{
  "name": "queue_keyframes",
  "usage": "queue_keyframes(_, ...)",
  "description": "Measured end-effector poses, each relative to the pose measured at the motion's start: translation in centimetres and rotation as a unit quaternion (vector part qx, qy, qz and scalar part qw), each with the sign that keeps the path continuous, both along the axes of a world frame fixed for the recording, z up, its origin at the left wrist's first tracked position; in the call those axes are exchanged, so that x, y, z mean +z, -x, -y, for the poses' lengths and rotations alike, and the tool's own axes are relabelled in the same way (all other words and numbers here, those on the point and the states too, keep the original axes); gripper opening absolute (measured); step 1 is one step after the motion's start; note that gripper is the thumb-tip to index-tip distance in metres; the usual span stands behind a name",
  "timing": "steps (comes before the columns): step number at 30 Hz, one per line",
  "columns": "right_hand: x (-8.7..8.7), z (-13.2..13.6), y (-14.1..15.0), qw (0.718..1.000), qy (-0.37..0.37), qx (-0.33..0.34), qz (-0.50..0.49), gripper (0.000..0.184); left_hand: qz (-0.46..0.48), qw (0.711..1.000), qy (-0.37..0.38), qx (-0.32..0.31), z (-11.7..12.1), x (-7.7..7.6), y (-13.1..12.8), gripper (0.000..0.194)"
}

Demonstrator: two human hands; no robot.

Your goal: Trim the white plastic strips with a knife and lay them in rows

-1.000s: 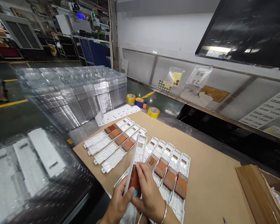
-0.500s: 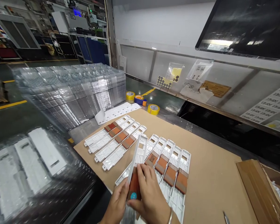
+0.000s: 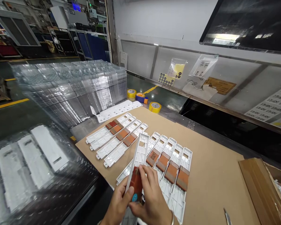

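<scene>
Currently listed: my left hand [image 3: 117, 204], clenched on a white plastic strip [image 3: 137, 159], its long axis pointing to 12 o'clock; my right hand [image 3: 152, 200], nearer, fingers pressing a brown pad [image 3: 136, 182] on the strip, above a cardboard sheet [image 3: 213, 190].

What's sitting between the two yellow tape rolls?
A blue and orange tape dispenser sits between one yellow tape roll and the other, as the head camera view shows.
</scene>
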State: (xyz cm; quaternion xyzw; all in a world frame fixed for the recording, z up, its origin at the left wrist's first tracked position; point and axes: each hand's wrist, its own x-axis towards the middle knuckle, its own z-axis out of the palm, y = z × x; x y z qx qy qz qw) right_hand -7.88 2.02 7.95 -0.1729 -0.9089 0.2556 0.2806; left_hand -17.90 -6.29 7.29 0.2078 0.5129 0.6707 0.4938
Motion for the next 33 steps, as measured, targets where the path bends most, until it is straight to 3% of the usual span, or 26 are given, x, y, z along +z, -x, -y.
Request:
queue_keyframes(5, 0.2, 0.5, -0.6, 0.999, 0.049, 0.01, -0.007, 0.092, -0.005, 1.0, -0.002, 0.007, 0.4, 0.3, 0.0, 0.049)
queue_keyframes(8, 0.4, 0.5, -0.7, 0.986, 0.163, -0.018, -0.03, 0.078, -0.037, 0.999, 0.0, -0.032, 0.7, 0.5, 0.1, 0.052)
queue_keyframes(11, 0.4, 0.5, 0.4, 0.925, 0.333, -0.148, -0.109, 0.059, -0.079, 0.994, 0.002, -0.08, 1.2, 0.5, -0.2, 0.054)
queue_keyframes(13, 0.3, 0.6, 1.6, 0.876, 0.417, -0.187, -0.158, 0.05, -0.105, 0.992, 0.015, -0.061, 1.4, 0.3, -0.5, 0.052)
queue_keyframes(15, 0.2, 0.9, 2.8, 0.856, 0.439, -0.204, -0.18, 0.044, -0.145, 0.989, 0.028, -0.024, 1.6, -0.3, -0.7, 0.047)
queue_keyframes(18, 0.0, 1.1, 4.1, 0.869, 0.401, -0.248, -0.15, 0.037, -0.203, 0.978, 0.009, -0.043, 1.7, -1.4, -0.8, 0.043)
queue_keyframes(21, -0.4, 0.5, 5.2, 0.893, 0.372, -0.233, -0.105, 0.035, -0.169, 0.985, 0.005, -0.018, 1.7, -2.1, -0.1, 0.043)
queue_keyframes(25, -1.7, -0.9, 6.1, 0.923, 0.309, -0.22, -0.067, 0.043, -0.057, 0.993, 0.049, 0.088, 1.6, -1.2, 3.0, 0.049)
queue_keyframes(27, -2.7, -0.8, 6.4, 0.942, 0.255, -0.215, -0.032, 0.037, -0.027, 0.989, 0.088, 0.12, 1.6, -0.3, 5.7, 0.057)
queue_keyframes(30, -4.6, 0.7, 6.8, 0.973, 0.159, -0.166, 0.033, 0.019, -0.107, 0.982, 0.119, 0.101, 0.9, 0.5, 9.9, 0.062)
queue_keyframes(33, -6.1, 2.8, 7.5, 0.986, 0.077, -0.124, 0.076, 0.015, -0.212, 0.97, 0.102, 0.069, -0.9, 0.3, 12.5, 0.062)
